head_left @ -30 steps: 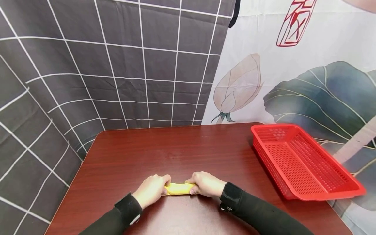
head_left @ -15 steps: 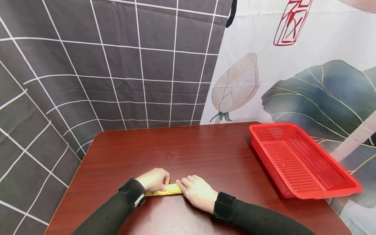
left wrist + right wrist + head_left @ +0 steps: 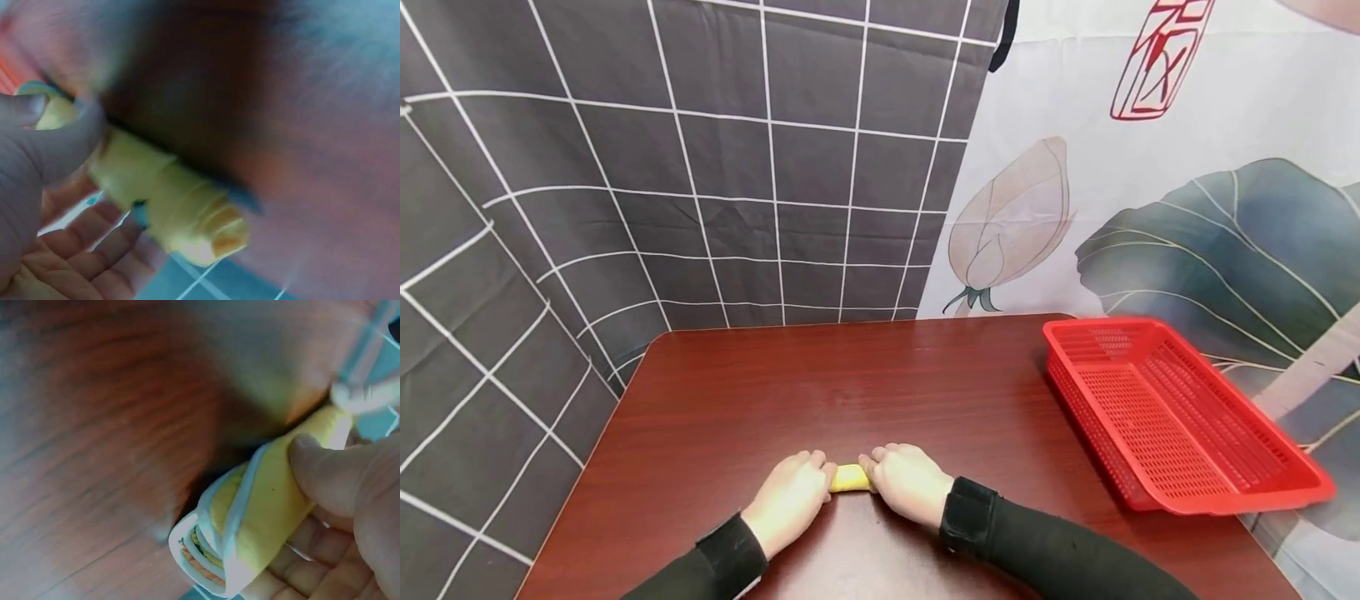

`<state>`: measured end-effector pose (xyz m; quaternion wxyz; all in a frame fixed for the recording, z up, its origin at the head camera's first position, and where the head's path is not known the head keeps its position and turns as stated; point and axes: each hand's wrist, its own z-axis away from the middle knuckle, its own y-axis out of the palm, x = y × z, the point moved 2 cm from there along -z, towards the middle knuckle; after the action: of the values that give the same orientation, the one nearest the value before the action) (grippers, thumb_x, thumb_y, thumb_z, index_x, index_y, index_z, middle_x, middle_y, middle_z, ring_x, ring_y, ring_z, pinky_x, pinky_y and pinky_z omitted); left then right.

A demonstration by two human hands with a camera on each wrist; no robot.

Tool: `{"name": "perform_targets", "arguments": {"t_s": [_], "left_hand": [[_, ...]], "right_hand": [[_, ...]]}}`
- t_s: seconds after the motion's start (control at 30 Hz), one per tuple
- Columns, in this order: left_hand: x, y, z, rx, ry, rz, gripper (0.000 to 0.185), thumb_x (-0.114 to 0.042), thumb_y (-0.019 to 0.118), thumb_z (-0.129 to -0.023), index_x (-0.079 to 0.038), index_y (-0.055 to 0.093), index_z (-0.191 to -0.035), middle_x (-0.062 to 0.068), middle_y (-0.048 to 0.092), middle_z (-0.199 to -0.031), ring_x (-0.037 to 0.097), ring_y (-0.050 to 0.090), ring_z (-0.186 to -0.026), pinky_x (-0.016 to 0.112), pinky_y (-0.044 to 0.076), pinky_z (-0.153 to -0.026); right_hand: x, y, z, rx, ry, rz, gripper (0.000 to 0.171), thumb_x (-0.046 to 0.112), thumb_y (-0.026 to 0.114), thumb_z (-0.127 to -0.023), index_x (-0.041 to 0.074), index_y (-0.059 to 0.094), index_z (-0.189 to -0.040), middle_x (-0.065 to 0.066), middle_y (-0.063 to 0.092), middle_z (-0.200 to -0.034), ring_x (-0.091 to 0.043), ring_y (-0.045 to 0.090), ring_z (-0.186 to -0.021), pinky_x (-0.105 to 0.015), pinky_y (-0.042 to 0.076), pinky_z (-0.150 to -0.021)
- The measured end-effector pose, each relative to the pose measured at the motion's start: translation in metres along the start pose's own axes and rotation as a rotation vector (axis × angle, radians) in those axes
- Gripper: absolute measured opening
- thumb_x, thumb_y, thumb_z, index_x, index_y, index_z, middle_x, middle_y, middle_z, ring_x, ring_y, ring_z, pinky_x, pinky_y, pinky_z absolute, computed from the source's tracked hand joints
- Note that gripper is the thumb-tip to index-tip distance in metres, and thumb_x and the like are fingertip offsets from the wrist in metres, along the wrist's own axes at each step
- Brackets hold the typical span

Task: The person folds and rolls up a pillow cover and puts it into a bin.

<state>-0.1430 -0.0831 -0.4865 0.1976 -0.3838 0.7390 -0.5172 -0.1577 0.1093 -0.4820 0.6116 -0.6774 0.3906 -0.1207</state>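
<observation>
A yellow cloth [image 3: 850, 478] is rolled into a tight tube just above the table's near part. My left hand [image 3: 792, 496] holds its left part, and my right hand [image 3: 910, 482] holds the right, so only a short middle stretch shows in the head view. In the left wrist view the thumb lies over the rolled cloth [image 3: 169, 194], with the fingers on its other side. White trim and a spiral end mark the rolled cloth [image 3: 265, 506] in the right wrist view, where the thumb presses on it.
A red perforated plastic basket [image 3: 1086, 417] stands at the right side of the brown wooden table [image 3: 850, 375]. A grey gridded curtain [image 3: 722, 167] and a white printed cloth [image 3: 1037, 100] hang behind the table.
Both hands have shifted along the roll and closed in on each other, covering more of it. The left hand slid left, then back right; the basket stays put.
</observation>
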Motion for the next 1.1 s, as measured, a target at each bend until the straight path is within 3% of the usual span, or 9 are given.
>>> {"name": "perform_targets", "arguments": {"t_s": [0.13,0.23,0.37,0.57,0.7,0.87,1.1], "left_hand": [[0.003,0.004,-0.004,0.031,0.008,0.034,0.02,-0.011,0.088,-0.074,-0.012,0.069,-0.079,0.0,0.06,-0.073,0.02,0.06,-0.069,0.034,0.053,-0.066],[0.005,0.004,-0.008,0.073,0.022,0.061,0.019,-0.005,0.084,-0.073,-0.013,0.067,-0.074,0.0,0.06,-0.071,0.02,0.061,-0.067,0.035,0.053,-0.064],[0.006,0.004,-0.012,0.095,0.029,0.095,0.025,-0.005,0.087,-0.071,-0.015,0.064,-0.071,-0.001,0.059,-0.07,0.021,0.06,-0.064,0.036,0.052,-0.06],[0.006,0.004,-0.013,0.104,0.021,0.123,0.028,-0.009,0.089,-0.072,-0.016,0.062,-0.069,-0.002,0.058,-0.069,0.019,0.06,-0.064,0.035,0.052,-0.06],[0.005,0.003,-0.012,0.135,0.019,0.157,0.025,-0.01,0.089,-0.075,-0.016,0.065,-0.072,-0.003,0.06,-0.071,0.018,0.061,-0.066,0.035,0.053,-0.063],[0.006,0.002,-0.011,0.145,0.015,0.17,0.024,-0.01,0.089,-0.075,-0.016,0.066,-0.073,-0.003,0.061,-0.072,0.018,0.061,-0.066,0.035,0.054,-0.065],[0.005,0.001,-0.009,0.135,0.011,0.176,0.022,-0.01,0.089,-0.076,-0.015,0.068,-0.077,-0.002,0.062,-0.073,0.018,0.062,-0.069,0.035,0.054,-0.066]], "right_hand": [[0.012,0.006,0.006,-0.058,0.018,0.114,0.041,0.041,0.08,-0.088,0.012,0.075,-0.118,0.005,0.072,-0.085,-0.012,0.066,-0.069,-0.025,0.053,-0.06],[0.02,0.007,0.01,-0.084,0.06,0.091,0.043,0.043,0.082,-0.086,0.011,0.071,-0.114,0.003,0.065,-0.087,-0.012,0.063,-0.069,-0.026,0.052,-0.053],[0.023,0.005,0.01,-0.096,0.106,0.068,0.039,0.04,0.083,-0.084,0.011,0.072,-0.108,0.002,0.059,-0.089,-0.013,0.06,-0.072,-0.026,0.051,-0.051],[0.023,0.003,0.007,-0.145,0.064,0.198,0.018,0.028,0.075,-0.09,0.014,0.074,-0.1,0.005,0.064,-0.081,-0.012,0.06,-0.071,-0.025,0.049,-0.062],[0.025,0.004,0.007,-0.166,0.04,0.248,0.012,0.028,0.071,-0.089,0.017,0.07,-0.093,0.007,0.062,-0.074,-0.011,0.057,-0.066,-0.024,0.044,-0.059],[0.027,0.004,0.006,-0.183,0.042,0.264,0.016,0.029,0.072,-0.086,0.021,0.061,-0.079,0.009,0.055,-0.067,-0.01,0.053,-0.061,-0.024,0.039,-0.054],[0.029,0.002,0.005,-0.209,0.043,0.292,0.018,0.03,0.072,-0.086,0.021,0.06,-0.076,0.008,0.054,-0.065,-0.01,0.053,-0.06,-0.025,0.038,-0.051]]}}
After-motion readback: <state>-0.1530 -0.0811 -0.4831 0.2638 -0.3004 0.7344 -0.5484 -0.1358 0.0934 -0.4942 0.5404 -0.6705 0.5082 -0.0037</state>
